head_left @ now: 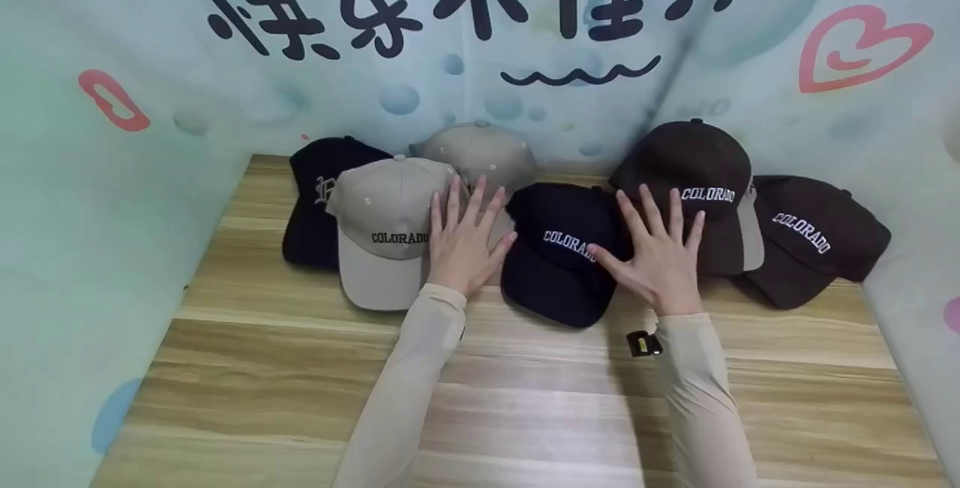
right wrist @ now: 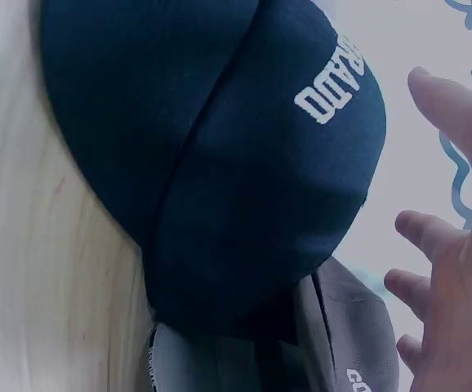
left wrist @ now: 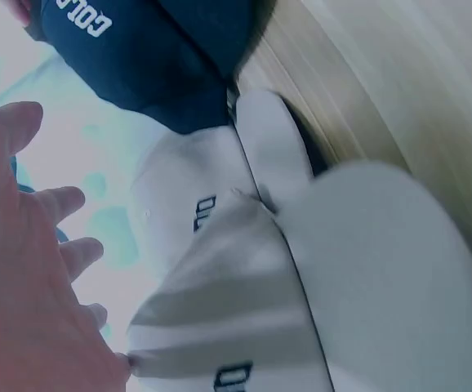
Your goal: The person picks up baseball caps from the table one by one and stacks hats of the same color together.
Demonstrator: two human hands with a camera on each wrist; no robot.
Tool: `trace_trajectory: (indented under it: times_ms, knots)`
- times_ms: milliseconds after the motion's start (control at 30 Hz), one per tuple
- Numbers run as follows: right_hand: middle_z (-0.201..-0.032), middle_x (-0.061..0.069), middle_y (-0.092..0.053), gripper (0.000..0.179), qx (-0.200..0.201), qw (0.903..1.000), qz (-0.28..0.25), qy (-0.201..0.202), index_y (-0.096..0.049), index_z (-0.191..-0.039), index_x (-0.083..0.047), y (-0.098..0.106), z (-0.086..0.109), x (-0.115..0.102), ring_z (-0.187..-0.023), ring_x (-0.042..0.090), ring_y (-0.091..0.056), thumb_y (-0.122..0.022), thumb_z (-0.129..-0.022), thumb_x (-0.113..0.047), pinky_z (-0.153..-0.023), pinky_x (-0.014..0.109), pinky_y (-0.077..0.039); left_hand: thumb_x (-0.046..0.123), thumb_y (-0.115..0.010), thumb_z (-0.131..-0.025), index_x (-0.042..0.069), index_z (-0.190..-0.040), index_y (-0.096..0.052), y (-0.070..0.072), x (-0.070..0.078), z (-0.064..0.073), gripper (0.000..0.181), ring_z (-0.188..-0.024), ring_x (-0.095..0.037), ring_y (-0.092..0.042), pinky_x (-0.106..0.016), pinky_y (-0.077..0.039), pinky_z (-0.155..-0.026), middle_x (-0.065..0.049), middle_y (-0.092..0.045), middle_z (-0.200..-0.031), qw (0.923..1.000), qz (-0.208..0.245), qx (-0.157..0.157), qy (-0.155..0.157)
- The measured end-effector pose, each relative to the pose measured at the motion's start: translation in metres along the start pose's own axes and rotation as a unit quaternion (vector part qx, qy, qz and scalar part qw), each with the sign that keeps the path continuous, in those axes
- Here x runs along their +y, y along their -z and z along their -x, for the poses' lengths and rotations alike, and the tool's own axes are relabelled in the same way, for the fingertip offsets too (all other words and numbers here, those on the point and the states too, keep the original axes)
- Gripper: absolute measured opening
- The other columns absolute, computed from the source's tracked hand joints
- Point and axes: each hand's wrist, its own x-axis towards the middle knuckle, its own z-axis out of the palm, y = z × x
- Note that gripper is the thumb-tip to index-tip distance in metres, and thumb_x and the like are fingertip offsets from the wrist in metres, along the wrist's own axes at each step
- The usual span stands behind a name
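My left hand [head_left: 466,248] hovers with fingers spread between a beige COLORADO cap [head_left: 390,196] and a navy COLORADO cap [head_left: 559,282]. Behind its fingertips is a second beige cap [head_left: 480,145]. In the left wrist view, its little finger comes right up to the front beige cap's crown [left wrist: 220,318]. My right hand [head_left: 660,261], fingers also spread, overlaps the navy cap's right side and a dark brown COLORADO cap [head_left: 682,154] in the head view. The right wrist view shows its fingers apart from the navy cap [right wrist: 244,180]. Neither hand grips anything.
At the far left, a dark cap [head_left: 309,207] with a gothic letter is partly hidden behind the front beige cap. Another dark brown cap [head_left: 814,222] lies at the right end. A printed backdrop [head_left: 480,53] rises behind and beside the wood-grain table [head_left: 540,405].
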Motion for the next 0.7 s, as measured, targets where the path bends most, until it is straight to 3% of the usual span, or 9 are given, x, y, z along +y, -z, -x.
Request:
trace_trajectory:
  times_ms: [200,400,567,700]
  knots:
    - [-0.158,0.009,-0.021,0.082,-0.001,0.9999,-0.010,0.013,-0.032,-0.152,-0.022,0.004,-0.002,-0.005,-0.145,0.037,0.002,-0.057,-0.085,-0.064,-0.108,0.059,0.010,0.053,-0.039,-0.099,0.024,-0.154,-0.025,0.005,-0.008,0.003,0.063,-0.145,-0.034,0.006,-0.051,0.009,-0.112,-0.004,-0.011,-0.161,0.9999,-0.004,-0.001,-0.011]
    - [-0.158,0.010,-0.021,0.077,0.003,0.9995,-0.019,0.024,-0.032,-0.151,-0.021,0.014,0.000,-0.004,-0.144,0.039,0.001,-0.057,-0.089,-0.057,-0.109,0.059,0.008,0.053,-0.039,-0.100,0.025,-0.155,-0.022,0.015,-0.011,-0.003,0.064,-0.145,-0.034,0.008,-0.051,0.011,-0.111,-0.002,-0.008,-0.161,0.9997,-0.006,-0.018,-0.017]
    - [-0.152,0.018,-0.030,0.071,0.025,0.9951,-0.064,0.071,-0.039,-0.148,-0.015,0.016,0.014,-0.006,-0.142,0.044,-0.008,-0.069,-0.087,-0.036,-0.109,0.063,-0.005,0.051,-0.041,-0.100,0.025,-0.154,-0.023,0.034,-0.022,-0.008,0.063,-0.144,-0.033,0.012,-0.054,0.012,-0.110,-0.006,-0.009,-0.161,0.9986,-0.025,-0.046,-0.010]
    - [-0.144,0.022,-0.041,0.063,0.056,0.9879,-0.085,0.118,-0.049,-0.140,-0.009,0.014,0.034,-0.002,-0.138,0.045,-0.022,-0.074,-0.084,-0.020,-0.104,0.064,-0.022,0.050,-0.042,-0.100,0.023,-0.153,-0.029,0.059,-0.036,-0.017,0.061,-0.144,-0.036,0.009,-0.057,0.012,-0.108,-0.009,-0.004,-0.161,0.9948,-0.045,-0.091,0.001]
